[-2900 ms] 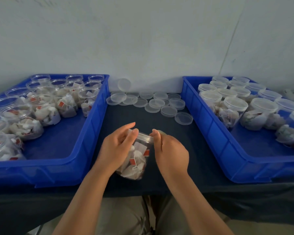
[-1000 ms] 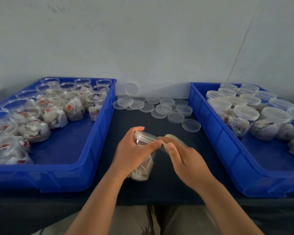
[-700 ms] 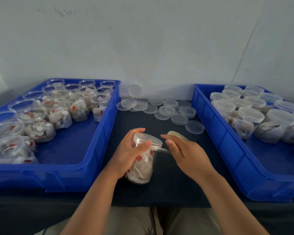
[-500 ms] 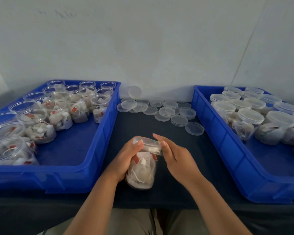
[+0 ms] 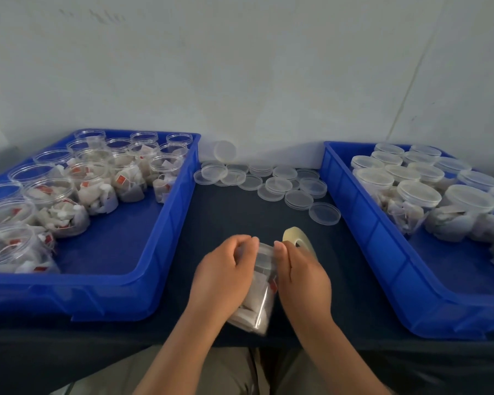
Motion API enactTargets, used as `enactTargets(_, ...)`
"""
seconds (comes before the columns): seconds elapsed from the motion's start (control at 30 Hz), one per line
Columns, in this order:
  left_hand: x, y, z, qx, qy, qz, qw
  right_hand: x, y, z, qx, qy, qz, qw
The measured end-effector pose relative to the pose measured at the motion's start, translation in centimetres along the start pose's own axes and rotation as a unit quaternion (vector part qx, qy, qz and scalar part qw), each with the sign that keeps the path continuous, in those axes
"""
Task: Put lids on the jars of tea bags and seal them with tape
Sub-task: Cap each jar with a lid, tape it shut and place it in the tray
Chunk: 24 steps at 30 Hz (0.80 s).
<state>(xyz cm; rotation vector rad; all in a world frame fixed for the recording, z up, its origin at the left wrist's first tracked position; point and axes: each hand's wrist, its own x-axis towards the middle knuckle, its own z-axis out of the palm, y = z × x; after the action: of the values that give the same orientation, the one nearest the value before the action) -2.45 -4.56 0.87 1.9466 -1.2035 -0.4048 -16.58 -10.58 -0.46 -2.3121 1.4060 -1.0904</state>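
A clear jar of tea bags (image 5: 258,295) with its lid on is tilted away from me over the dark table between my hands. My left hand (image 5: 221,276) grips the jar's left side near the lid, fingers curled. My right hand (image 5: 300,276) holds a roll of clear tape (image 5: 298,240), which sticks out above the fingers, right beside the jar's lid. Whether a strip runs from roll to jar is too blurred to tell.
A blue bin (image 5: 160,252) on the left holds several open jars of tea bags (image 5: 94,178). A blue bin (image 5: 382,252) on the right holds several lidded jars (image 5: 418,198). Loose clear lids (image 5: 280,183) lie at the back of the table between the bins.
The jar has tipped further over and turned between my hands. My right hand with the tape roll has stayed close against the lid; my left fingers have curled over the rim.
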Motion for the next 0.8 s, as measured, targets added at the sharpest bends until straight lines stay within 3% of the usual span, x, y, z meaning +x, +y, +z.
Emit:
enactTargets(0.2,0.3,1.4,0.5,0.024,-0.03,0.002,0.999,0.5,-0.6,-0.1,-0.079,0.053,-0.063,0.993)
enactTargets(0.37,-0.1,2.3,1.3,0.046,0.037,-0.01,0.998,0.7,-0.8,0.2,-0.144,-0.029,-0.05,0.988)
enactTargets(0.47,0.1,2.1,0.7,0.005,0.053,0.004,0.999,1.6,-0.5,-0.8,-0.019,-0.021,-0.06,0.998)
enactTargets(0.57,1.0,1.3,-0.3,-0.066,0.022,-0.02,0.997,2.4,0.4,-2.6,0.102,-0.126,-0.071,0.984)
enactTargets(0.67,1.5,0.4,-1.1,-0.135,0.009,-0.015,0.991,3.0,1.1,-3.6,0.073,-0.216,-0.097,0.969)
enactTargets(0.8,1.3,0.0,-1.8,-0.182,0.001,-0.011,0.983,3.5,1.6,-4.2,0.037,-0.245,-0.126,0.961)
